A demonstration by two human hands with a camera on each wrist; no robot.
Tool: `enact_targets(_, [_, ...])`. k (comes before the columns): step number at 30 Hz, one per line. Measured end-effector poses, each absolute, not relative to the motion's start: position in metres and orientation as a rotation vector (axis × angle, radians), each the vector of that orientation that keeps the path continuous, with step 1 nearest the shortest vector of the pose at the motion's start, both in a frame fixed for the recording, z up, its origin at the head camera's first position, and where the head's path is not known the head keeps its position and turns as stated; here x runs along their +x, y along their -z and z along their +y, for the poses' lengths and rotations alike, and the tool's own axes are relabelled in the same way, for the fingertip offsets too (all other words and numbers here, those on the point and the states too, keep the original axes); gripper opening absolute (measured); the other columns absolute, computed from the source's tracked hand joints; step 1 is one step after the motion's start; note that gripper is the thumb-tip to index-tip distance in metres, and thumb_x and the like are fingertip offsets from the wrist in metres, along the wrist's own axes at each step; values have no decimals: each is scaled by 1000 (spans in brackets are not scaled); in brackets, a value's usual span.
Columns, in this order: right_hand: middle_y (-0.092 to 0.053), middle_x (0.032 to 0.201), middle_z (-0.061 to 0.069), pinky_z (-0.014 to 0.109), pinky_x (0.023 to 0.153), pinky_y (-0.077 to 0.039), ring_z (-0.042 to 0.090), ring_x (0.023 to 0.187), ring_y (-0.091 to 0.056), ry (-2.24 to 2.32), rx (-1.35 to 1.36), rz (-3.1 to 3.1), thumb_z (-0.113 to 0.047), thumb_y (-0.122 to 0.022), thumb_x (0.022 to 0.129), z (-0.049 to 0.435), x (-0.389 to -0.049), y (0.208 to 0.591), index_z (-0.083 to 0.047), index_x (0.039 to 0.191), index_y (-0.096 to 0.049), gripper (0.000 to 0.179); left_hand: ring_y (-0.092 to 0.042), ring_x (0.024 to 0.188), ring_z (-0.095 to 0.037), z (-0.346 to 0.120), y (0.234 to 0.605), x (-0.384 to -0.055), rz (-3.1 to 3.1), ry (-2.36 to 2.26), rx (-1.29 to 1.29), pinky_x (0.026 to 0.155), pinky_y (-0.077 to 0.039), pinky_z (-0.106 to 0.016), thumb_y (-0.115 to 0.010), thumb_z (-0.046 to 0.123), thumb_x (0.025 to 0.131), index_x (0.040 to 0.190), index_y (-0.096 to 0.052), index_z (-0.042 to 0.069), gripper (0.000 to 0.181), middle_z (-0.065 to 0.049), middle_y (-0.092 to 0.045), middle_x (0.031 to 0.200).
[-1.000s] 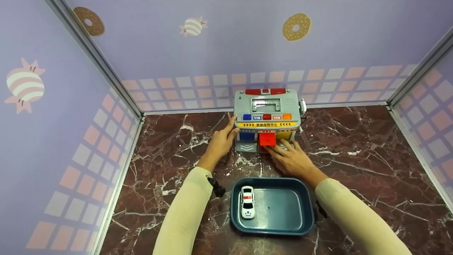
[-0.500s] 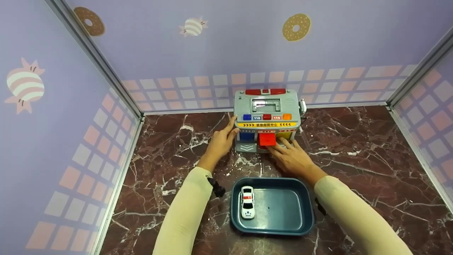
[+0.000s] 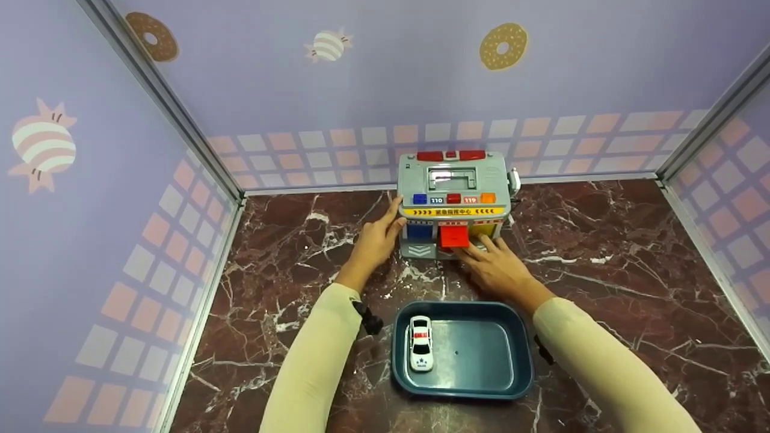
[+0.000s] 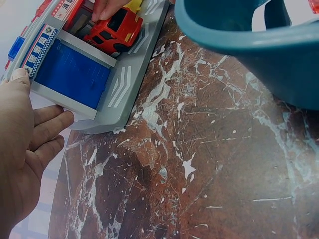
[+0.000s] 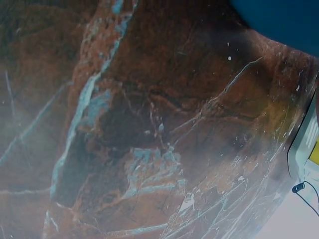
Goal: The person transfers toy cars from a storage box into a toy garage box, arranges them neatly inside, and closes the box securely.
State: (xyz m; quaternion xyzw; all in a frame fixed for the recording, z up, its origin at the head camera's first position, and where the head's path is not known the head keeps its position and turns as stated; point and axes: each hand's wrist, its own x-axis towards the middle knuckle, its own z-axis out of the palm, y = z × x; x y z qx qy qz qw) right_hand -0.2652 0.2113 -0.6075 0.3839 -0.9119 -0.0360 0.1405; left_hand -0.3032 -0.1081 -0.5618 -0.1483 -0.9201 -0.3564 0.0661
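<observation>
A grey toy rescue station [image 3: 452, 174] stands against the back wall. My left hand [image 3: 376, 240] rests on its left side; in the left wrist view its thumb touches the front corner and its fingers lie loosely along the side. At the middle bay, below a raised red flap [image 3: 455, 236], sits a red toy car [image 4: 117, 30], nose outward. My right hand [image 3: 496, 267] lies palm down before the station, fingers reaching under the flap. In the left wrist view its fingertips [image 4: 102, 11] touch the top of the car. From the head, the flap and fingers mostly hide the car.
A dark teal tray [image 3: 463, 394] sits in front of the station, between my forearms. Inside at its left lies a white toy police car [image 3: 421, 344]. Purple panels [image 3: 385, 78] wall in the brown marble-look table [image 3: 601, 288] at the back and sides.
My right hand has shifted slightly to the right, its fingertips still at the middle bay. The left hand, station and tray have stayed put.
</observation>
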Motion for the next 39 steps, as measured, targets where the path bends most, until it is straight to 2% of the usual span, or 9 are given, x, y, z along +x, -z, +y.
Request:
enact_targets(3, [-56,162,7,70,109,-53,46,135,-55,102,1118,-2632,-29,-72,106,212,-264,607,-25,166,-52,64,-76,90,-45,-108,562,-303,-2778,1070,-450,108,-59,-62,-51,46,116,174,-37,28,62,-33,-78,112])
enact_targets(8, [-59,159,9,68,104,-54,46,135,-56,92,1107,-2633,-28,-71,105,214,-264,609,-24,163,-57,60,-70,78,-40,-108,561,-303,-2762,1065,-467,104,-60,-63,-52,43,116,174,-38,25,62,-28,-72,85])
enact_targets(15, [-63,149,9,64,97,-54,44,130,-57,105,1083,-2601,-32,-73,104,210,-265,610,-19,156,-64,54,-60,70,-34,-108,562,-304,-2772,1046,-462,100,-61,-63,-52,44,116,174,-38,26,62,-25,-71,83])
enact_targets(22, [-63,152,6,61,99,-50,42,132,-54,95,996,-2718,-31,-70,107,204,-269,602,-15,134,-72,31,-76,87,-44,-107,562,-304,-2779,1061,-440,107,-59,-63,-52,46,116,174,-37,28,63,-32,-77,123])
enact_targets(25, [-64,150,7,62,100,-50,43,132,-53,108,995,-2734,-28,-71,105,204,-272,599,-11,128,-74,29,-75,84,-43,-107,562,-304,-2789,1075,-438,109,-59,-62,-51,47,116,175,-36,29,63,-31,-78,114])
enact_targets(28, [-65,148,9,63,100,-50,44,133,-53,112,1000,-2742,-27,-72,103,204,-274,596,-7,124,-75,29,-69,77,-40,-108,563,-305,-2793,1079,-435,109,-59,-61,-50,48,116,175,-35,31,63,-26,-76,91])
enact_targets(32, [-63,152,12,65,105,-51,45,134,-53,102,1005,-2770,-28,-73,102,204,-277,592,-6,122,-75,30,-66,72,-36,-108,563,-305,-2777,1065,-441,105,-60,-61,-52,47,116,174,-36,30,63,-23,-73,83])
enact_targets(36, [-63,154,14,66,108,-52,45,133,-56,81,1018,-2789,-28,-75,100,201,-281,590,-6,118,-77,29,-57,65,-30,-108,564,-305,-2772,1054,-451,98,-62,-61,-52,46,116,174,-37,28,62,-9,-58,69])
enact_targets(39, [-64,152,15,64,105,-54,45,130,-58,62,1030,-2782,-27,-76,99,200,-283,589,-7,120,-77,29,-53,64,-26,-108,564,-305,-2777,1050,-451,96,-62,-61,-51,47,116,174,-37,28,63,-1,-48,67])
